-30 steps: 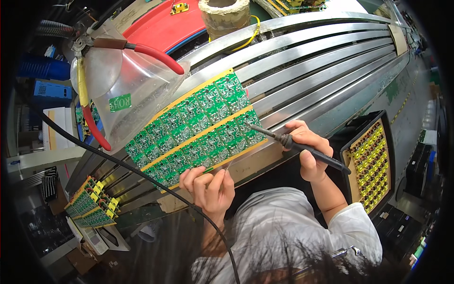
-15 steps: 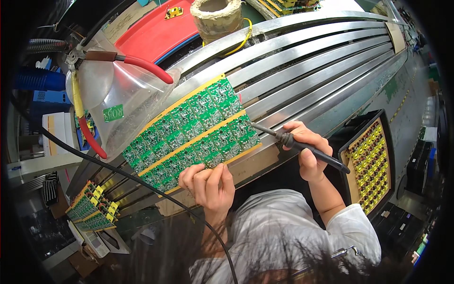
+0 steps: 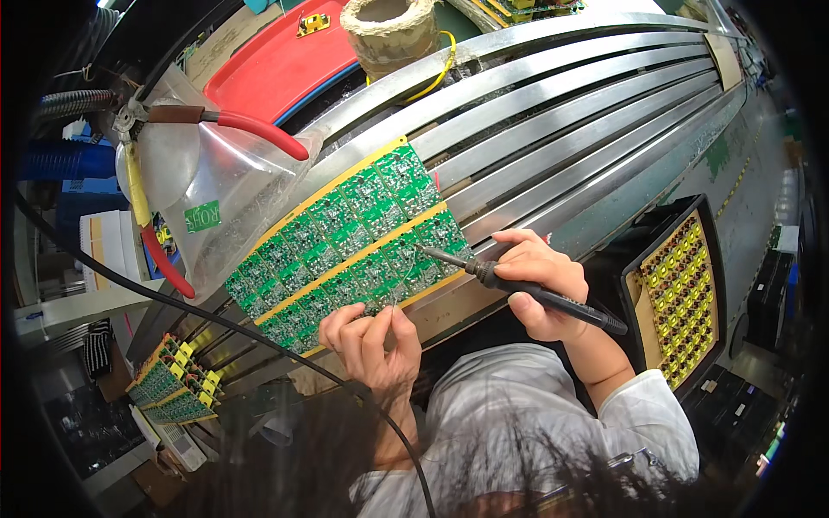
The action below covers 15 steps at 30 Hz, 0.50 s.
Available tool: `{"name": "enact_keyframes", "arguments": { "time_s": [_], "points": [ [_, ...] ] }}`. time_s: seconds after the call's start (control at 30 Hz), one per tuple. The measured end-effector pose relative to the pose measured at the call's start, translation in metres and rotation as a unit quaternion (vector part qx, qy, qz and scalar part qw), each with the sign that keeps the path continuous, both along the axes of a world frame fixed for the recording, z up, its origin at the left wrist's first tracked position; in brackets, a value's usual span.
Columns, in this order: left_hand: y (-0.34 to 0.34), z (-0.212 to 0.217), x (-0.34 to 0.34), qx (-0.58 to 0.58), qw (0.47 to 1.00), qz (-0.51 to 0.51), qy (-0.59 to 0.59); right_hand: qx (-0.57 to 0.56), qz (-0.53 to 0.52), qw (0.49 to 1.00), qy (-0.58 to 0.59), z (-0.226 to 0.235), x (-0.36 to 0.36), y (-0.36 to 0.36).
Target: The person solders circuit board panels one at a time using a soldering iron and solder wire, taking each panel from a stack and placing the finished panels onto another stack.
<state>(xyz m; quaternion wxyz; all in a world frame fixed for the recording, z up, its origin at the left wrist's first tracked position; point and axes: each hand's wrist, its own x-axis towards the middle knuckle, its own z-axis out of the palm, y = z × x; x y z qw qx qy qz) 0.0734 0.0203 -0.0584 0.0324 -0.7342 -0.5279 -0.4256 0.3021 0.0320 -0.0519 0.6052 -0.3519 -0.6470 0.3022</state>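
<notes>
A green circuit board panel [image 3: 326, 226] with yellow edge strips lies tilted across the metal rails, covered in small components. My right hand [image 3: 560, 274] grips a black soldering iron [image 3: 484, 274] by its handle. The iron's tip reaches over the lower row of boards, at or very near the surface. At the panel's near edge, my left hand [image 3: 376, 350] pinches a thin wire [image 3: 409, 274], which looks like solder wire. That wire runs up toward the iron's tip; its far end is too fine to make out.
Silver rails [image 3: 553, 112] stretch away to the right. Red-handled pliers [image 3: 259, 132] and a clear plastic sheet [image 3: 250, 186] hang at left, near a black cable [image 3: 216, 311]. A black tray [image 3: 643, 345] of yellow parts stands right; a red tray [image 3: 268, 73] lies behind.
The soldering iron has moved left, its tip going from the panel's right edge onto the lower boards. My left hand has shifted slightly, and the thin wire now shows above its fingertips.
</notes>
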Motion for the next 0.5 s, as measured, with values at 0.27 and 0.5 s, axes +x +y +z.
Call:
{"name": "enact_keyframes", "arguments": {
  "time_s": [0.27, 0.5],
  "points": [
    [0.001, 0.000, 0.000, 0.003, 1.000, -0.005, -0.003, -0.011, -0.006, 1.000, -0.013, 0.007, 0.000, -0.001],
    [0.000, 0.001, 0.002, 0.004, 1.000, 0.002, -0.031, -0.004, -0.012, 1.000, -0.008, 0.012, 0.010, -0.004]
  ]
}}
